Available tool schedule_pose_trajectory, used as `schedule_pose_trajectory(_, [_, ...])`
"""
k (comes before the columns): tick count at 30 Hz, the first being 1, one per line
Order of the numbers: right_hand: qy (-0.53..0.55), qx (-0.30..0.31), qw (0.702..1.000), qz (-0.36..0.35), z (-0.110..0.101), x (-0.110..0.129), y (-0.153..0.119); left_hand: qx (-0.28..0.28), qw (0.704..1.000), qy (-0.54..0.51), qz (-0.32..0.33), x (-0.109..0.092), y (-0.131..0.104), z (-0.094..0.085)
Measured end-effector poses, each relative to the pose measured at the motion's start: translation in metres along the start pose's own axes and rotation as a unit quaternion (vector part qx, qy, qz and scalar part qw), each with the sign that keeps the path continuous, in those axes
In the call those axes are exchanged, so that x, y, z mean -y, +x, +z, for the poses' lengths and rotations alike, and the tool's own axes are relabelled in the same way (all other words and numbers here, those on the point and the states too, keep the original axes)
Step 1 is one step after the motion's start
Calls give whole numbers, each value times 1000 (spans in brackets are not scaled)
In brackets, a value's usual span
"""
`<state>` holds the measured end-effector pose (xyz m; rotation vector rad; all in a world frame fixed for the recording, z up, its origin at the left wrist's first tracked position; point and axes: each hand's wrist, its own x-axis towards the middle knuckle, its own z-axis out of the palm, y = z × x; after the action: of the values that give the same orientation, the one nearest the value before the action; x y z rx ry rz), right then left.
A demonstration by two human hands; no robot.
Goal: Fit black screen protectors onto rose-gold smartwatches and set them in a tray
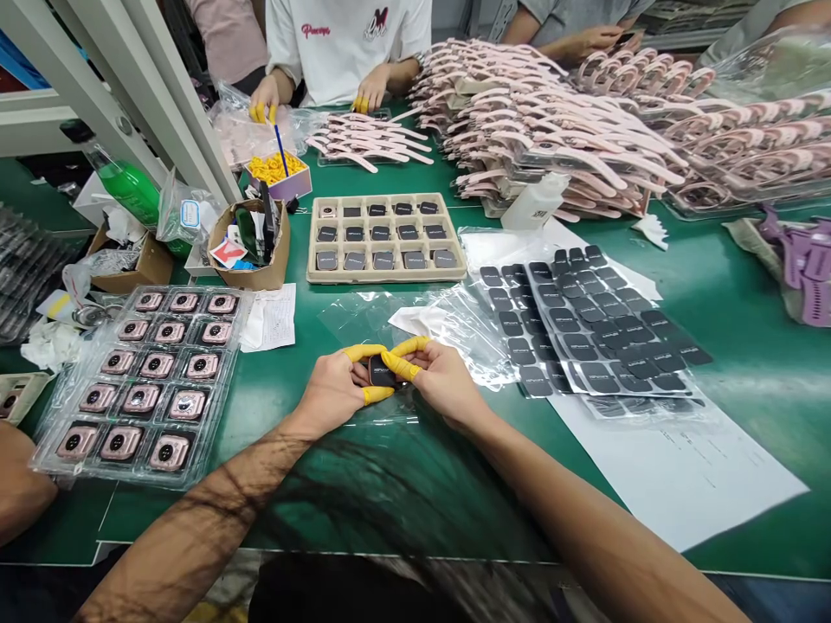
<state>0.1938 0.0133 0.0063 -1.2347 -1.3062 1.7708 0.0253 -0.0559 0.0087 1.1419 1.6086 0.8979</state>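
Observation:
Between my hands, low over the green table, is a smartwatch case (pixel 380 371) with a dark printed film on its face. My left hand (pixel 338 388) grips its left side, with yellow finger cots on the thumb and a finger. My right hand (pixel 441 379), also in yellow cots, pinches at the case's upper right edge. Clear plastic film (pixel 363 316) lies just beyond. Farther back stands a beige compartment tray (pixel 389 275) of watch cases, most with dark faces. To the right are sheets of dark printed stickers (pixel 584 346).
A clear blister tray (pixel 224 381) of pink watch cases lies left. Behind it stand a cardboard box (pixel 260 275) and a green bottle (pixel 130 190). Stacked pink straps (pixel 532 130), a white bottle (pixel 536 203) and paper (pixel 681 476) are right. A co-worker's gloved-fingertip hands (pixel 371 89) are opposite.

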Motion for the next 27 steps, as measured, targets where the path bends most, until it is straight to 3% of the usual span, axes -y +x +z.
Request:
schedule_pose_trajectory(17, [-21, 20, 999, -14, -2, -7, 2, -1, 1000, 9, 3, -2, 0, 1])
schedule_pose_trajectory(21, [-51, -32, 997, -37, -4, -17, 5, -13, 1000, -7, -12, -3, -1, 3])
schedule_pose_trajectory(24, [-89, -95, 986, -106, -4, -18, -1, -16, 989, -140, -37, -5, -3, -4])
schedule_pose_trajectory(27, [-237, -66, 934, -259, -1, -17, -10, -6, 970, -243, -11, -15, 6, -22])
